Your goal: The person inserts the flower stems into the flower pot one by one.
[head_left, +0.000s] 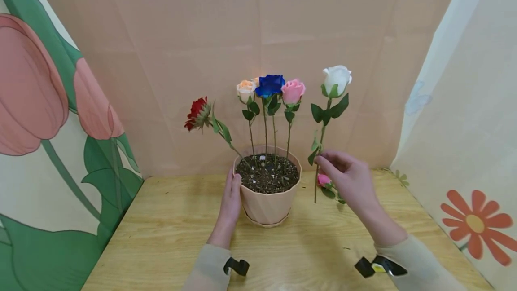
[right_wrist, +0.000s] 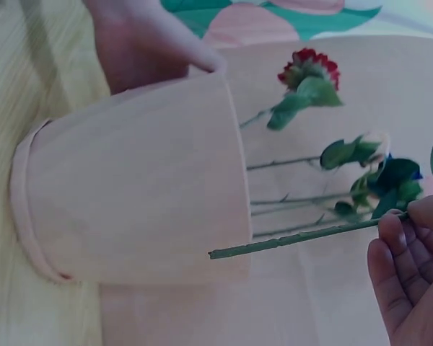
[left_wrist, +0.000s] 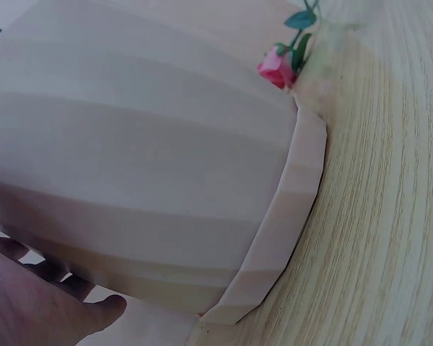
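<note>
A pale pink ribbed pot point(head_left: 266, 208) of dark soil point(head_left: 268, 178) stands on the table. A red flower point(head_left: 197, 114) leans left out of it. Peach point(head_left: 246, 90), blue point(head_left: 270, 85) and pink point(head_left: 293, 91) roses rise upright from the soil. My left hand point(head_left: 230, 203) rests along the pot's left side, thumb near the rim. To the right of the pot, my right hand point(head_left: 351, 183) pinches the stem of a white rose point(head_left: 337, 81) between thumb and fingers. The stem's cut lower end point(right_wrist: 220, 254) hangs free, outside the pot.
Another pink rose point(head_left: 324, 180) lies on the wooden table point(head_left: 161, 237) behind the right hand. The pot stands in a matching saucer point(head_left: 266, 224). A plain pinkish backdrop point(head_left: 181, 35) closes the rear, with flower-printed panels point(head_left: 476, 223) at both sides.
</note>
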Available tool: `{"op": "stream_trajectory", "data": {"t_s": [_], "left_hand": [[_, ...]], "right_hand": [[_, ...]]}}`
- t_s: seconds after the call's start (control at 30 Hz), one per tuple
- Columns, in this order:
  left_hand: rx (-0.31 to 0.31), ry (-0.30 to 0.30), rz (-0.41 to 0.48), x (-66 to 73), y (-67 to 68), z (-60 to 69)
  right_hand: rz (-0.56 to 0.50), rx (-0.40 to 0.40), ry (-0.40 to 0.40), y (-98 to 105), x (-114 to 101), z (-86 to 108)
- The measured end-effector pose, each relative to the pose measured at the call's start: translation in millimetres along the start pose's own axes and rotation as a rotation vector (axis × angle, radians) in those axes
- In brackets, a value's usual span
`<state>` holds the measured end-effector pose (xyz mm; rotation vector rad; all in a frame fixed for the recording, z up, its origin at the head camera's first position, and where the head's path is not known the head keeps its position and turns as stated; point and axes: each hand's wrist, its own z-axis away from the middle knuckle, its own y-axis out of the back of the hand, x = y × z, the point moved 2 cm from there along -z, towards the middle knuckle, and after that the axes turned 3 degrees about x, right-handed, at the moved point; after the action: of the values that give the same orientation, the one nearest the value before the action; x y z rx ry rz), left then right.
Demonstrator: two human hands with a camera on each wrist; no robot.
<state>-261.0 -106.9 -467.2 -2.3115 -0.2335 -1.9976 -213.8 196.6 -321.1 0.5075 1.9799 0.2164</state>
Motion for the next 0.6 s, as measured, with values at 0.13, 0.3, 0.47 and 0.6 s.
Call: {"op": "stream_trajectory", "data": {"t_s": [0.13, 0.3, 0.47, 0.6], "left_hand": [[0.001, -0.017, 0.008, -0.1, -0.1, -0.9], [0.001, -0.037, 0.011, -0.4, 0.5, -0.7], [0.011, -0.021, 0.001, 0.4, 0.6, 0.5], [0.012, -0.017, 0.006, 0.0, 0.7, -0.3]], "right_hand": [[-0.039, 0.019, 0.055, -9, -12, -4.5], [-0.073, 0.03, 0.121, -24, -26, -10.1], [-0.08, 0.02, 0.173, -37, -43, -14.1], [-0.044, 0.027, 0.203, -47, -52, -18.8]]}}
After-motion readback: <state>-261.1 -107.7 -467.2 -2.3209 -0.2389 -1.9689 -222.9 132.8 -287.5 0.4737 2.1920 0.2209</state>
